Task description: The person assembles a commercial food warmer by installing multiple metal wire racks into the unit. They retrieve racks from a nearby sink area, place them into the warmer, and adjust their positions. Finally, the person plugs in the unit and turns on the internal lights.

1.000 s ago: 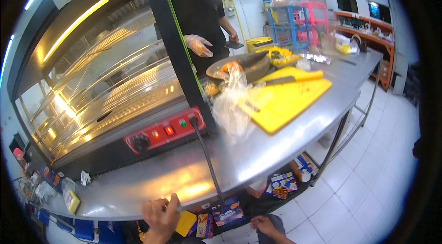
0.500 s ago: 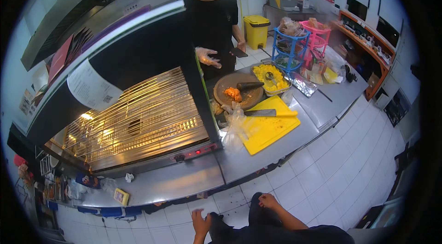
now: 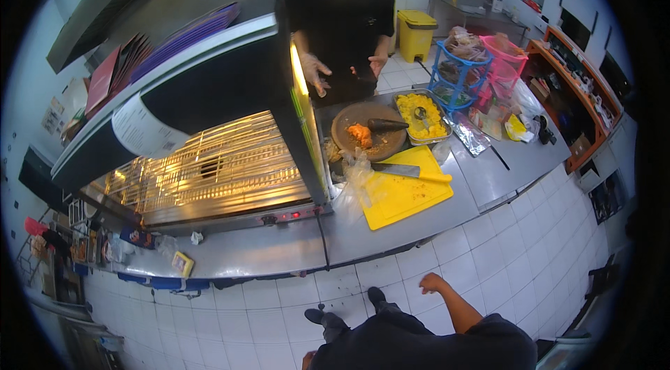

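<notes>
My right hand (image 3: 431, 283) hangs over the tiled floor, apart from the counter. Its fingers look curled in, and I see nothing in them. Only a sliver of my left hand (image 3: 307, 358) shows at the lower edge beside my dark shirt; its fingers are hidden. Ahead on the steel counter (image 3: 447, 220) lies a yellow cutting board (image 3: 408, 197) with a knife (image 3: 399, 169) across its far side. Behind it stands a round mortar (image 3: 382, 149) holding an orange mass of food (image 3: 359, 135) and a dark pestle (image 3: 387, 125). Clear plastic (image 3: 358, 171) touches the board's left side.
A lit warming cabinet (image 3: 209, 167) with wire racks fills the left. Across the counter stands a co-worker (image 3: 342, 28), one hand in a clear glove. To the right are a tray of yellow food (image 3: 417, 106), blue tiered baskets (image 3: 457, 77), a pink rack (image 3: 501, 66) and foil (image 3: 472, 135).
My view has shifted back and my body shows more. My left hand has dropped almost out of sight; my right has swung outward. The co-worker's gloved hand is lower.
</notes>
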